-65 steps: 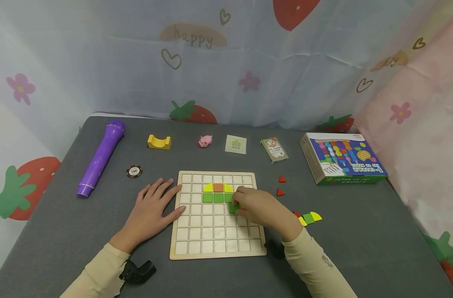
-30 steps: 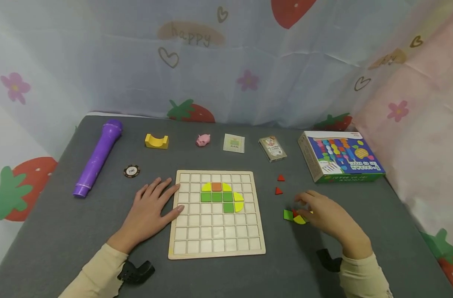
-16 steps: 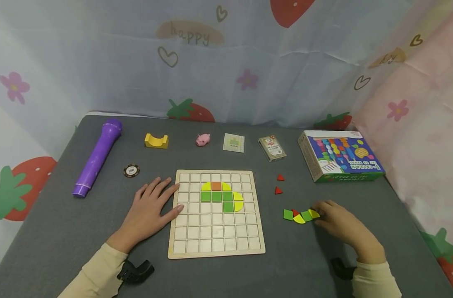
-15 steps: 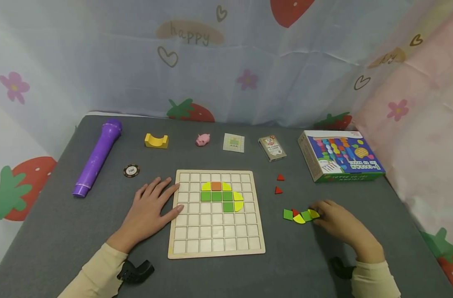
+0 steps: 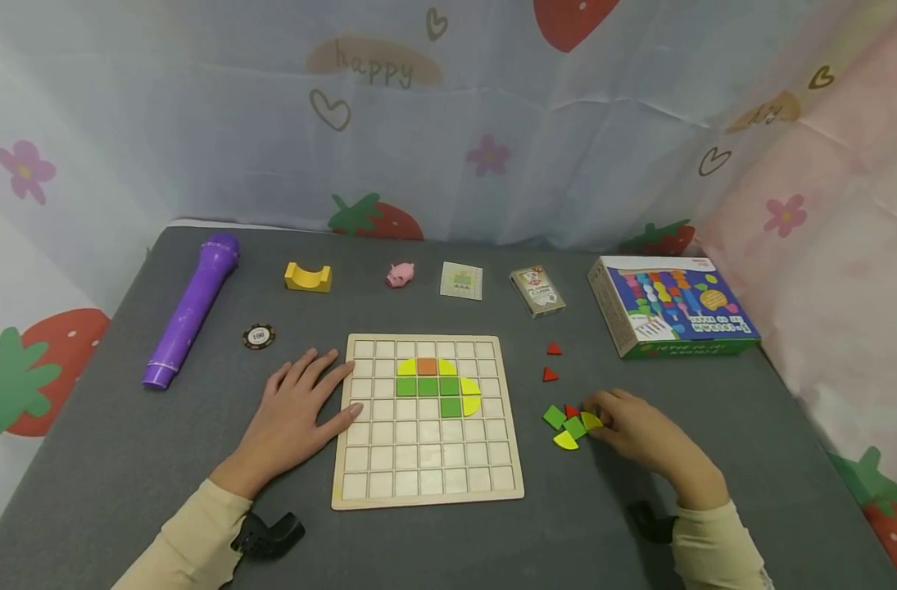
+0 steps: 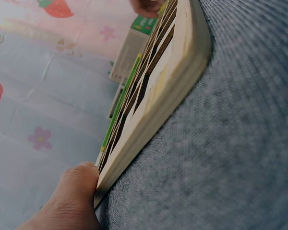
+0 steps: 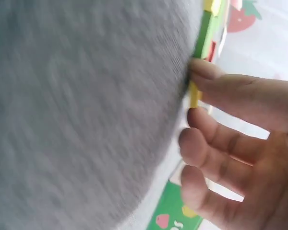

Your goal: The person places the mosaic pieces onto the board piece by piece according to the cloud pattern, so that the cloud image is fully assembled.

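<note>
A wooden grid board (image 5: 428, 487) lies on the grey tabletop. On it sit an orange square (image 5: 427, 366), several green squares (image 5: 428, 387) and several yellow quarter circles (image 5: 470, 406). My left hand (image 5: 286, 422) rests beside the board, fingers spread, the thumb (image 6: 77, 184) touching its left edge. To the right of the board, my right hand (image 5: 647, 442) pinches a yellow quarter-circle tile (image 5: 591, 420) between thumb and forefinger, at table level. Touching or close by are two green square tiles (image 5: 575, 427), a red triangle (image 5: 571, 410) and another yellow quarter circle (image 5: 565, 441).
Two more red triangles (image 5: 550, 374) lie farther back. Along the rear stand a purple microphone (image 5: 196, 307), yellow arch block (image 5: 308, 279), pink pig (image 5: 400, 274), pattern card (image 5: 461, 281), card pack (image 5: 537, 291) and game box (image 5: 677, 307). A poker chip (image 5: 259, 336) lies left.
From the board, my right hand has gone right to the loose tiles, leaving a green square and yellow quarters behind. It has since shifted left, pushing the loose tiles closer together. My left hand stays.
</note>
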{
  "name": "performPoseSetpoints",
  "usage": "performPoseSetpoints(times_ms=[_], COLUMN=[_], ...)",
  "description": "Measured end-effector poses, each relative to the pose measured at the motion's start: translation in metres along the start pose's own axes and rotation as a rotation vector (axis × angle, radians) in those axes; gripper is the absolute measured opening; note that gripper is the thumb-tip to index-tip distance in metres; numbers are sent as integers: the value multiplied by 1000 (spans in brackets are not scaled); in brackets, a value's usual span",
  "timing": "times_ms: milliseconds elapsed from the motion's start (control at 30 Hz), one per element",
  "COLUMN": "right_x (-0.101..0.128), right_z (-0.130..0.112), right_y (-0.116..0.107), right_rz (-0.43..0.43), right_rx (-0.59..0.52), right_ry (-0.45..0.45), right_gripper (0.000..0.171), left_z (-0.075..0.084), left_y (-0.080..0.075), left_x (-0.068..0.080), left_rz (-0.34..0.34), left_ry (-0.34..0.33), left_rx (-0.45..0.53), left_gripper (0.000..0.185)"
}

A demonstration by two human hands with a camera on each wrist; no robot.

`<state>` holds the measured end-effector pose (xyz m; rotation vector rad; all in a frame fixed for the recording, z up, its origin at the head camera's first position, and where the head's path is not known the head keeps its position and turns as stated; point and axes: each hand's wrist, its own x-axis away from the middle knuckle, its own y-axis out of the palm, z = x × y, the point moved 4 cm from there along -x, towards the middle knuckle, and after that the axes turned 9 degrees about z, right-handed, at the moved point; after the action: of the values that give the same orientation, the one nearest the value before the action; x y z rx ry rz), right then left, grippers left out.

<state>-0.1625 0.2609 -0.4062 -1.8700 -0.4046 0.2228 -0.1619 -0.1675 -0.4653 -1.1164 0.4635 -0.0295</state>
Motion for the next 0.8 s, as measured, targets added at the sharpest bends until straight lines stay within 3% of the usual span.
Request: performPoseSetpoints(times_ms=[367, 800], right_x=[-2, 1], right_z=[-12, -23], right_y=[5, 8], right_rz=[24, -17], right_rx=[55, 25], right_ry=[-28, -117], right_gripper=[21, 24], left_z=[0, -1], left_y=[1, 1], left_x=[1, 1], left_rz=[-4, -8], left_ry=[1, -7], left_rx=[14, 6], left_gripper=[65, 66])
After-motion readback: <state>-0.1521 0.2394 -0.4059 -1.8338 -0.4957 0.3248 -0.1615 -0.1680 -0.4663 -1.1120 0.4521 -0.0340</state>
